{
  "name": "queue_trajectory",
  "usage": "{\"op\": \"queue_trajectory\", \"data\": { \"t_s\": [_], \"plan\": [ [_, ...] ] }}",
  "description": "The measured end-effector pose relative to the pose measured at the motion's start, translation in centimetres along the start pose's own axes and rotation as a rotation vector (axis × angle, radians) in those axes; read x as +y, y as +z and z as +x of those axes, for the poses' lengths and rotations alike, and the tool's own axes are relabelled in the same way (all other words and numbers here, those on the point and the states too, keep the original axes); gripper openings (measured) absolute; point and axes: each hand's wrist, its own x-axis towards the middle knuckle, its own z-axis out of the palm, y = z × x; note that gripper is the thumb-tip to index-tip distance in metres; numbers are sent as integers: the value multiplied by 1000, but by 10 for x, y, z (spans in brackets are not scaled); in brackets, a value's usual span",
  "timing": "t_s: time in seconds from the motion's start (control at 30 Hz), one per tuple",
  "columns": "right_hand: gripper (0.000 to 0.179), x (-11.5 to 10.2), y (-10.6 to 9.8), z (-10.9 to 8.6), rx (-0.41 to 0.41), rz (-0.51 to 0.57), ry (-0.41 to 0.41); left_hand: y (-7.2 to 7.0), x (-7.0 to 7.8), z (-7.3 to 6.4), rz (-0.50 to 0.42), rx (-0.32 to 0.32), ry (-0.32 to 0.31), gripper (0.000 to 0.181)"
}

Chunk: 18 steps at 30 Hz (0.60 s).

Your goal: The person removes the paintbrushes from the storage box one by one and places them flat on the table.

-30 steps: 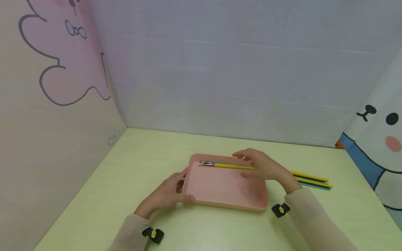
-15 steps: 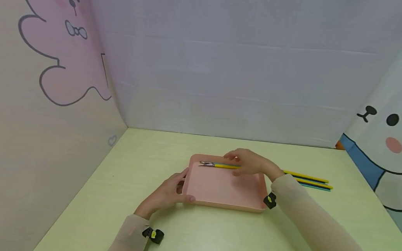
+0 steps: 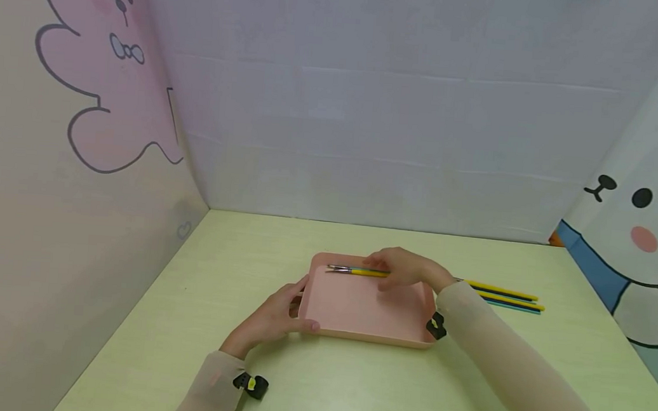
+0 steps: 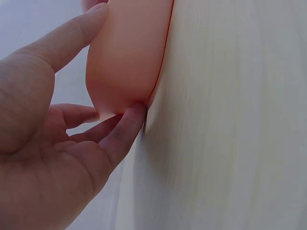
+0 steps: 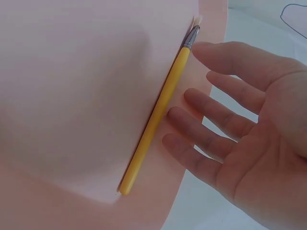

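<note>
A pink rectangular tray lies on the table in the head view. My left hand grips its near left corner; the left wrist view shows the thumb on the wall of the tray and fingertips at its lower edge. Inside the tray, along the far wall, lies a yellow-handled paintbrush, with a second, bluish one partly hidden behind it. My right hand hovers over them. In the right wrist view its fingers are spread loosely beside the yellow paintbrush, not curled round it.
Several more brushes or sticks, yellow, dark and teal, lie on the table right of the tray, partly behind the right forearm. Walls with cartoon drawings enclose the pale table at the back and sides.
My right hand has moved left over the tray, along the paintbrushes, slowing in the last half second. The left hand, tray and paintbrushes have stayed in place.
</note>
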Motion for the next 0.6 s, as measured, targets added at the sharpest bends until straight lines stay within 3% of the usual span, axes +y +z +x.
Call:
{"op": "queue_trajectory", "data": {
  "t_s": [0.37,0.6],
  "plan": [
    [62,-7,0,3,-50,-4,1,-1,-1,-1,-17,7,14,112],
    [50,-7,4,7,-52,-27,46,-2,1,-3,-36,5,31,110]
  ]
}}
